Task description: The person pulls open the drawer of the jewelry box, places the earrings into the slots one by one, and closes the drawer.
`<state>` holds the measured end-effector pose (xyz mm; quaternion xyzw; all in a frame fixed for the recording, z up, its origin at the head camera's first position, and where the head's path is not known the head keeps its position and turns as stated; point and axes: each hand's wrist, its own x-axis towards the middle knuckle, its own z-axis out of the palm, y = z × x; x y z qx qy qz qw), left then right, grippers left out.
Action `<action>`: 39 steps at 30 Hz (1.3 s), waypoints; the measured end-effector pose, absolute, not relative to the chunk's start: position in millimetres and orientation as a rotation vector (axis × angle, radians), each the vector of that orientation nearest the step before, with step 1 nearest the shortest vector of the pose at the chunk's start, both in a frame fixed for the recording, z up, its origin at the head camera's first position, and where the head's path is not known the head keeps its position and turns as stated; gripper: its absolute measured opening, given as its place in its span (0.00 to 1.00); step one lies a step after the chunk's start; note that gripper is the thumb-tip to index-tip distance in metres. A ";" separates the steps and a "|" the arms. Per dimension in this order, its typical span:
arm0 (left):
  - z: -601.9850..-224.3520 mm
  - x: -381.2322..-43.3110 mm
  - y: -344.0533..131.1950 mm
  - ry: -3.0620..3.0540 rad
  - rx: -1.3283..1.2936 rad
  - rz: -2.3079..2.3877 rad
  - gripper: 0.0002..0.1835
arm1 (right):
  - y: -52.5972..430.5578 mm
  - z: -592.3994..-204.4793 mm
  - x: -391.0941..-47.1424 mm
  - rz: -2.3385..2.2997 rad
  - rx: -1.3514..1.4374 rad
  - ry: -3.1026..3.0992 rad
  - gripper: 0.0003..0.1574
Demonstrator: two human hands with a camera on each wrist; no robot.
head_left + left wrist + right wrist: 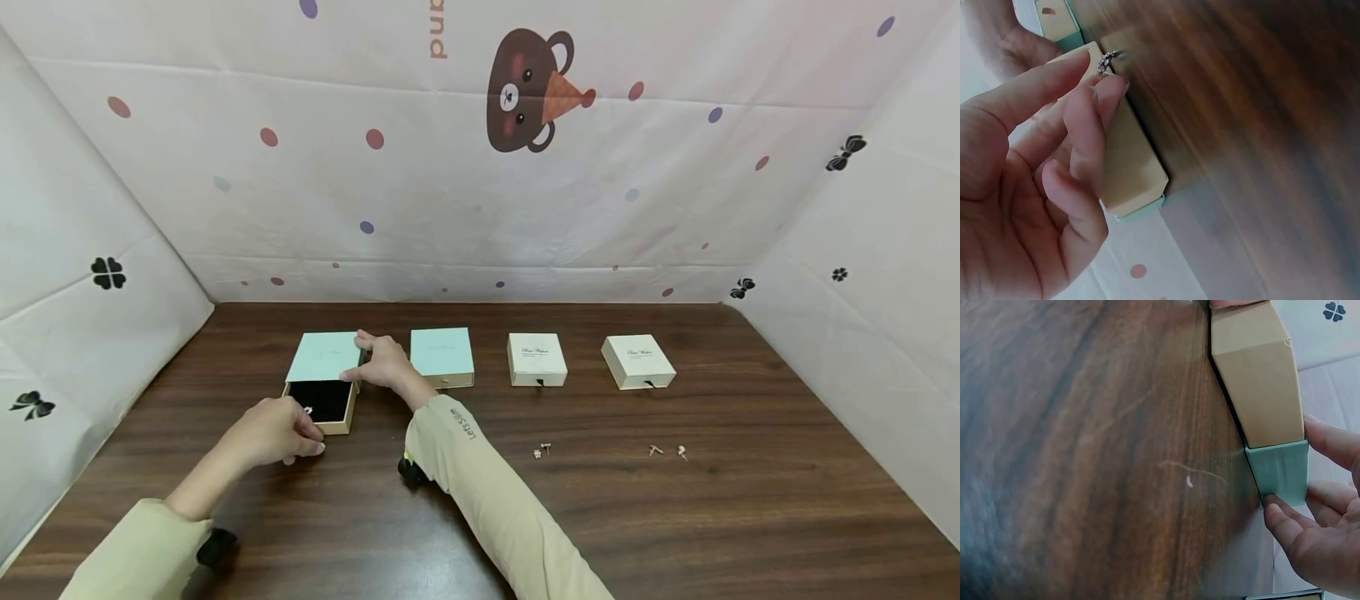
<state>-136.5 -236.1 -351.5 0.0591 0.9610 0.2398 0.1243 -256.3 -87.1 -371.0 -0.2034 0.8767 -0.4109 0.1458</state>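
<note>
A mint-green box (324, 357) at the left of the table has its cream drawer (348, 412) pulled out toward the person, showing a black lining. One small silver ornament (308, 410) lies on that lining. My right hand (386, 364) grips the box's mint sleeve (1280, 470) at its right side, thumb and fingers on its edges. Close to the drawer's front corner, my left hand (266, 432) pinches a small silver earring (1106, 62) set with stones at its fingertips. Its exact shape is partly hidden by the fingers.
To the right stand a second mint-green box (441, 354) and two white boxes, one in the middle (537, 358) and one farther right (639, 360). Before the white boxes lie small earrings in two pairs, one left (545, 448) and one right (682, 452). Patterned cloth (465, 208) walls the table.
</note>
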 end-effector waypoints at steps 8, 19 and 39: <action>-350.4 -135.2 -227.5 2.830 0.078 0.569 0.07 | -86.4 -370.6 -255.3 -1.170 -0.593 2.532 0.44; -351.0 -132.2 -234.5 2.819 0.147 0.677 0.07 | -87.4 -371.2 -256.0 -1.178 -0.595 2.524 0.43; -351.3 -134.1 -237.2 2.735 0.282 0.943 0.05 | -88.3 -370.2 -255.0 -1.165 -0.574 2.532 0.43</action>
